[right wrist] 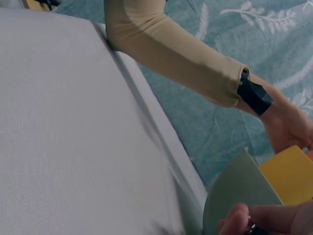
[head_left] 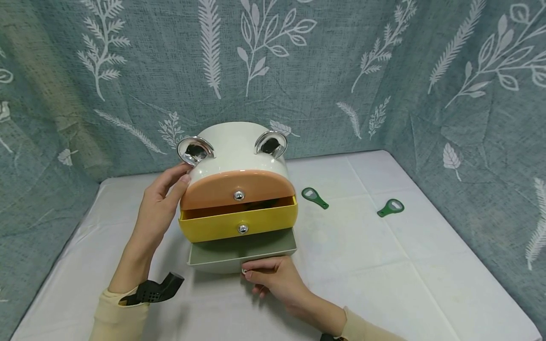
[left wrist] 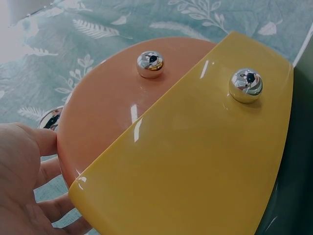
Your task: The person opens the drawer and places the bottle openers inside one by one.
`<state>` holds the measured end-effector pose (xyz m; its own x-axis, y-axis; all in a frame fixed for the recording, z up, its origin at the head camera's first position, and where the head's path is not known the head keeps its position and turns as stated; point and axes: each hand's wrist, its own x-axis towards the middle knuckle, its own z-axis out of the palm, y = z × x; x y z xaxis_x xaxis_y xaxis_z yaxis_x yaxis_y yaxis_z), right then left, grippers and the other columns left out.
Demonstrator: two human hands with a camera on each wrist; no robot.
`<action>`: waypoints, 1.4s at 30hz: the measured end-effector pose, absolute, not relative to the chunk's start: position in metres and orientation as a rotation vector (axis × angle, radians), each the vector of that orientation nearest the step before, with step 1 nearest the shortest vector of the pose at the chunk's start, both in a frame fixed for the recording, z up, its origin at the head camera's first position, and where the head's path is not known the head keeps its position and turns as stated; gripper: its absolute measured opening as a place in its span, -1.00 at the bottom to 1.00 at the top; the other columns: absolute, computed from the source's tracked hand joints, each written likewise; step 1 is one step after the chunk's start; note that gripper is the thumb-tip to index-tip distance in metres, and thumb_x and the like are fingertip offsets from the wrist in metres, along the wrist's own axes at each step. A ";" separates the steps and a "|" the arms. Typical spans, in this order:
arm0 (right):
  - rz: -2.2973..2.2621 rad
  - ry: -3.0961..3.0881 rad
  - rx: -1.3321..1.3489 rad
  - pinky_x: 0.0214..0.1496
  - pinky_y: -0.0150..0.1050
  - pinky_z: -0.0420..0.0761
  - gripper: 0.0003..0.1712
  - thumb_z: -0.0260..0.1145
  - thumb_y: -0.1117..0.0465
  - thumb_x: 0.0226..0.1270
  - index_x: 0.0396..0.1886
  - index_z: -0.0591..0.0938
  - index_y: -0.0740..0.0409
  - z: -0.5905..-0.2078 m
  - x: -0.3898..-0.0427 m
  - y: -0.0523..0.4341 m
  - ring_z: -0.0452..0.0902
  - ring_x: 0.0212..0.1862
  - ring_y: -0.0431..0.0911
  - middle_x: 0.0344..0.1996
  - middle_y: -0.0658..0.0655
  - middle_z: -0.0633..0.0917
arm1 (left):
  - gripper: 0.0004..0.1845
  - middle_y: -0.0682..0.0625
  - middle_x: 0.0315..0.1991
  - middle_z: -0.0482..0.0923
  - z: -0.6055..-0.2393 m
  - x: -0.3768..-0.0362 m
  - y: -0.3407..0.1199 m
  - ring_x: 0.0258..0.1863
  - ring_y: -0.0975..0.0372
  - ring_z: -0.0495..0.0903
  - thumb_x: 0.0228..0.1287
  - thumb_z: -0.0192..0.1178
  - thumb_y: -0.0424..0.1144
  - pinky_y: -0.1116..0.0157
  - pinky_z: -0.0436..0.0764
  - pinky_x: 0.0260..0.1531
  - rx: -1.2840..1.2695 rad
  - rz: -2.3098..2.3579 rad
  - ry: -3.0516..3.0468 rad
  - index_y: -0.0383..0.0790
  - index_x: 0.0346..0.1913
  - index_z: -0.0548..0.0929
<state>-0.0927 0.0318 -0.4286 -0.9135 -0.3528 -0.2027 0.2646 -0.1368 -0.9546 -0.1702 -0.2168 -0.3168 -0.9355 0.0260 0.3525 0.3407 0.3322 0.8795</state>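
Observation:
A small frog-faced drawer cabinet (head_left: 239, 142) with a white top and two chrome-rimmed eyes stands on the table. Its top drawer (head_left: 213, 190) is orange and looks closed. Below it the yellow drawer (head_left: 213, 229) is pulled partly out, with something dark inside that I cannot make out. The grey-green bottom drawer (head_left: 213, 265) also sticks out. My right hand (head_left: 279, 279) pinches the bottom drawer's small knob (head_left: 244, 271) between thumb and fingers. Against the cabinet's left side rests my left hand (head_left: 159, 201), its thumb by the orange front and its fingers extended along the side.
Two green bottle openers (head_left: 314, 197) lie on the white-covered table (head_left: 341, 293), right of the cabinet. A blue-grey leaf-patterned curtain (head_left: 324, 94) hangs behind and at both sides. A black wrist mount (head_left: 155, 290) juts from my left wrist.

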 end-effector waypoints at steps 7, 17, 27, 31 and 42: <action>-2.064 1.693 -0.170 -0.68 -0.37 0.55 -0.73 0.44 0.34 0.22 -0.08 0.74 0.35 -0.413 -0.093 0.040 0.66 -0.62 -0.12 -0.31 0.30 0.75 | -0.50 -0.12 0.35 0.35 -0.316 -0.169 -0.216 0.43 0.11 0.13 0.53 0.03 -0.05 -0.19 0.02 0.35 -0.337 -1.638 -2.328 -0.17 0.41 0.42; -2.155 1.763 -0.308 -0.55 -0.25 0.66 -0.71 0.39 0.29 0.31 0.01 0.74 0.21 -0.370 -0.122 0.037 0.72 -0.49 0.05 -0.24 0.28 0.75 | -0.51 -0.10 0.34 0.36 -0.316 -0.169 -0.218 0.43 0.12 0.13 0.53 0.03 -0.06 -0.16 0.03 0.36 -0.318 -1.647 -2.332 -0.20 0.40 0.42; -2.195 1.800 -0.220 -0.41 -0.17 0.71 -0.75 0.42 0.34 0.27 -0.06 0.76 0.23 -0.363 -0.132 0.024 0.73 -0.40 0.05 -0.18 0.32 0.72 | -0.50 -0.10 0.37 0.34 -0.316 -0.170 -0.218 0.44 0.13 0.11 0.53 0.03 -0.05 -0.16 0.03 0.36 -0.335 -1.651 -2.328 -0.17 0.41 0.41; -2.206 1.815 -0.192 -0.40 -0.16 0.71 -0.75 0.42 0.35 0.26 -0.06 0.76 0.24 -0.363 -0.137 0.022 0.73 -0.42 0.03 -0.21 0.33 0.73 | -0.50 -0.10 0.36 0.35 -0.315 -0.169 -0.217 0.44 0.15 0.12 0.53 0.03 -0.05 -0.14 0.04 0.37 -0.337 -1.653 -2.328 -0.19 0.40 0.41; -2.214 1.813 -0.167 -0.40 -0.17 0.71 -0.76 0.40 0.37 0.26 -0.07 0.77 0.23 -0.364 -0.152 0.018 0.71 -0.48 -0.04 -0.25 0.30 0.74 | -0.51 -0.10 0.35 0.36 -0.316 -0.169 -0.218 0.42 0.14 0.14 0.54 0.03 -0.07 -0.16 0.08 0.35 -0.340 -1.664 -2.316 -0.16 0.41 0.42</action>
<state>-0.1516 0.0183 -0.3636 -0.9557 -0.2820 -0.0839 0.1378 -0.1771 -0.9745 -0.1692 -0.2181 -0.3157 -0.9363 0.0332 0.3496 0.3419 0.3135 0.8859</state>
